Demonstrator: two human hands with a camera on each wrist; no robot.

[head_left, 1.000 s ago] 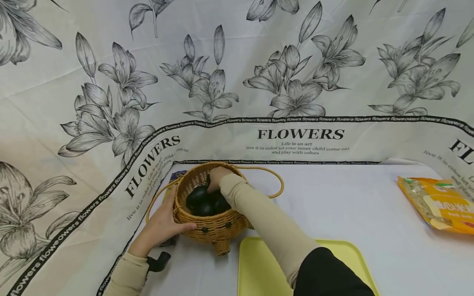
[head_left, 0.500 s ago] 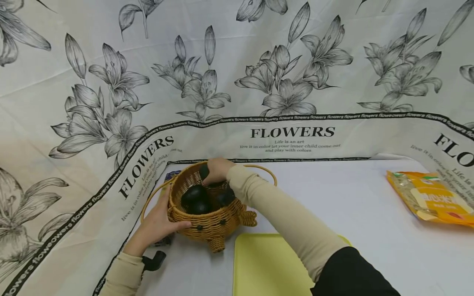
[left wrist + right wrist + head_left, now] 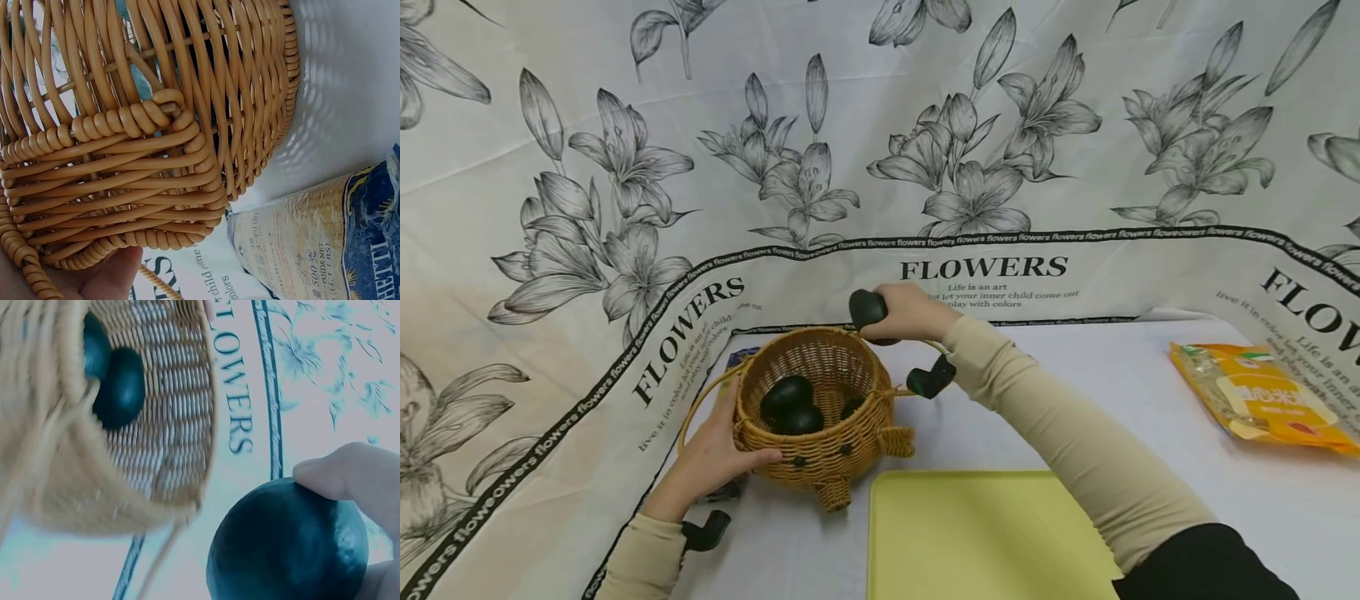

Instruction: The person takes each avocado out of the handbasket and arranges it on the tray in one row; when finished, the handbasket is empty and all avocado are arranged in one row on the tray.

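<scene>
A wicker basket (image 3: 820, 460) with a looped handle stands on the table, its mouth tilted toward me. My left hand (image 3: 709, 457) holds its left side, thumb along the front; in the left wrist view the basket's weave hides most of that hand. Above the basket's back right rim, my right hand (image 3: 916, 310) grips a dark green avocado (image 3: 867, 307). The same avocado (image 3: 287, 544) fills the lower part of the right wrist view, the thumb on its skin. Inside the basket lie more avocados (image 3: 787, 394), one partly hidden at the right.
A yellow tray (image 3: 977, 533) lies in front of the basket on the white table. At the right is an orange food bag (image 3: 1262, 396). A clear and blue packet (image 3: 300, 237) lies beside the basket's left. Floral cloth (image 3: 985, 192) hangs behind.
My right hand has come up out of the basket with an avocado and moved up and right, past the rim. My left hand keeps its hold on the basket.
</scene>
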